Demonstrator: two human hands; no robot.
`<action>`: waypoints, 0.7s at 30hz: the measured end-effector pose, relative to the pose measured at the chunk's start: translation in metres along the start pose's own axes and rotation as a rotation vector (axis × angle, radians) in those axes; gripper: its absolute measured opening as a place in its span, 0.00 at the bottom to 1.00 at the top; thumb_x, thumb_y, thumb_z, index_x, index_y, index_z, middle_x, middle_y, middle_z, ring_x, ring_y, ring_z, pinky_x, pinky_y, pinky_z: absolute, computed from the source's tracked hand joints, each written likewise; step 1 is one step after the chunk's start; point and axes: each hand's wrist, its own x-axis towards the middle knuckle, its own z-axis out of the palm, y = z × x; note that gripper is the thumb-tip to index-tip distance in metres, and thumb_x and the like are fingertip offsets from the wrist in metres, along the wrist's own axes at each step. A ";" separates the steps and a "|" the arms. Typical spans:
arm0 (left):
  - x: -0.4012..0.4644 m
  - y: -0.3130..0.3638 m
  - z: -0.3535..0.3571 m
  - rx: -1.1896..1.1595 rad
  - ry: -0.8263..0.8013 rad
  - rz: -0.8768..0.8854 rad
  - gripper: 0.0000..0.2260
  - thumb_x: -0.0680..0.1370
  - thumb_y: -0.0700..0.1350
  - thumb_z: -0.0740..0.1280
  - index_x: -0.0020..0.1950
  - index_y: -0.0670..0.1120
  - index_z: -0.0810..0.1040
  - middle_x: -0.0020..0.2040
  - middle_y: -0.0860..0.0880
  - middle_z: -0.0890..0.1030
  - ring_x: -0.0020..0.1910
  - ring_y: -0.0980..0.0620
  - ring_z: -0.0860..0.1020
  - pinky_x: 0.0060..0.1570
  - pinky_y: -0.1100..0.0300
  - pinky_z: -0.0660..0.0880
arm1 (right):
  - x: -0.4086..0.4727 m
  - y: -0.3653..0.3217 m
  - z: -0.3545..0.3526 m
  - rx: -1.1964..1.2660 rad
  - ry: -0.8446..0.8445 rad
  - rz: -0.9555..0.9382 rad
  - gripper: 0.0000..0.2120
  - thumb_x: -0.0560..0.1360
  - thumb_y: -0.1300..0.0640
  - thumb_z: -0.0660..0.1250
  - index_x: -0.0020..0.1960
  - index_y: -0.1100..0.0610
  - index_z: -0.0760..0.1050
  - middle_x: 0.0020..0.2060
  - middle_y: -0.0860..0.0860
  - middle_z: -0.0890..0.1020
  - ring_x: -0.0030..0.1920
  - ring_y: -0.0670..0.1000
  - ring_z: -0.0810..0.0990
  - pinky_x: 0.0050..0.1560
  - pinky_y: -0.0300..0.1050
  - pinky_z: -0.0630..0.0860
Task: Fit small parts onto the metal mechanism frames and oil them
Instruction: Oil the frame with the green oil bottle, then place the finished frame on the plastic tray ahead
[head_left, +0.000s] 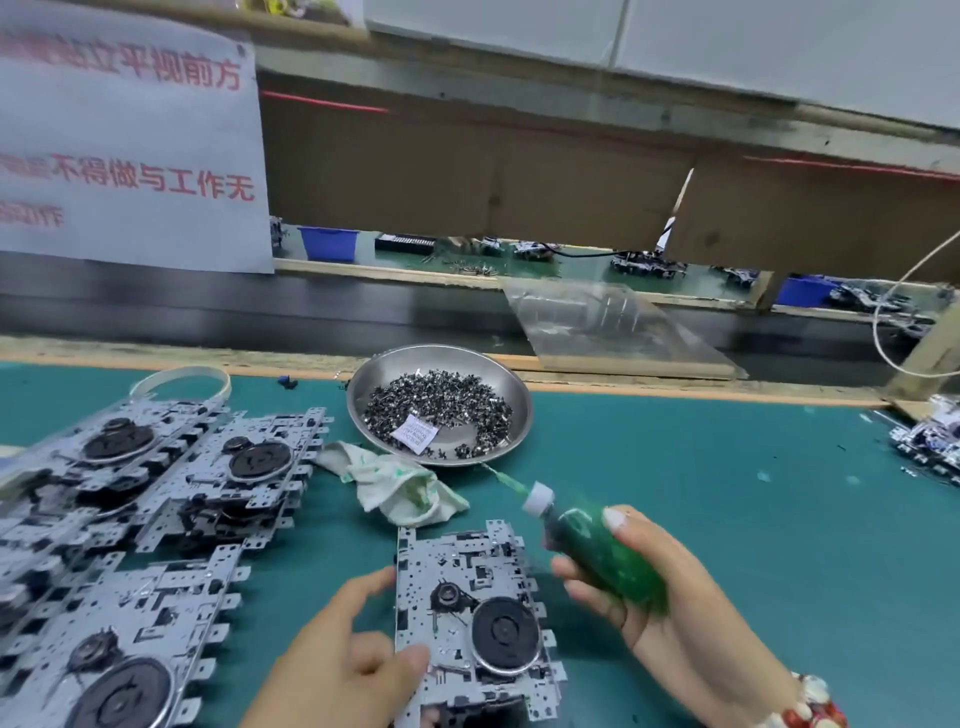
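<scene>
Frame (470, 618): thin stiff metal, probably light, sharp tabs; left hand (343, 660) is pinching its near left edge.
Bottle (597, 551): soft squeezable plastic; right hand (660, 582) is wrapping its body.

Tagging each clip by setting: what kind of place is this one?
Most likely a factory assembly line bench. Stacks of identical metal mechanism frames lie on a green work mat, a steel bowl holds bulk small parts, and a printed notice hangs above a conveyor-like channel.

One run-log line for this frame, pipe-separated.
left hand holds metal frame | right hand grips green oil bottle | nozzle aimed toward parts bowl | oiling not yet visible
</scene>
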 end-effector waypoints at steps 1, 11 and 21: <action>-0.003 0.002 -0.003 -0.105 -0.030 -0.032 0.18 0.73 0.37 0.68 0.59 0.52 0.71 0.26 0.52 0.79 0.24 0.57 0.73 0.35 0.65 0.69 | -0.002 -0.002 -0.003 0.032 0.005 0.045 0.19 0.61 0.54 0.69 0.45 0.66 0.76 0.37 0.62 0.82 0.30 0.52 0.81 0.27 0.40 0.79; 0.017 0.074 -0.002 -0.641 0.133 0.139 0.15 0.75 0.31 0.62 0.58 0.46 0.72 0.34 0.44 0.81 0.22 0.53 0.77 0.21 0.64 0.74 | -0.007 -0.008 -0.041 -0.562 -0.048 -0.242 0.25 0.60 0.63 0.75 0.55 0.59 0.73 0.54 0.49 0.83 0.52 0.46 0.81 0.49 0.35 0.76; 0.056 0.135 0.008 -0.796 0.051 0.146 0.05 0.77 0.31 0.59 0.46 0.36 0.74 0.30 0.43 0.76 0.28 0.52 0.72 0.20 0.68 0.73 | 0.009 -0.015 -0.028 -1.244 -0.021 -0.247 0.18 0.65 0.44 0.72 0.42 0.27 0.65 0.42 0.40 0.78 0.44 0.37 0.72 0.48 0.28 0.68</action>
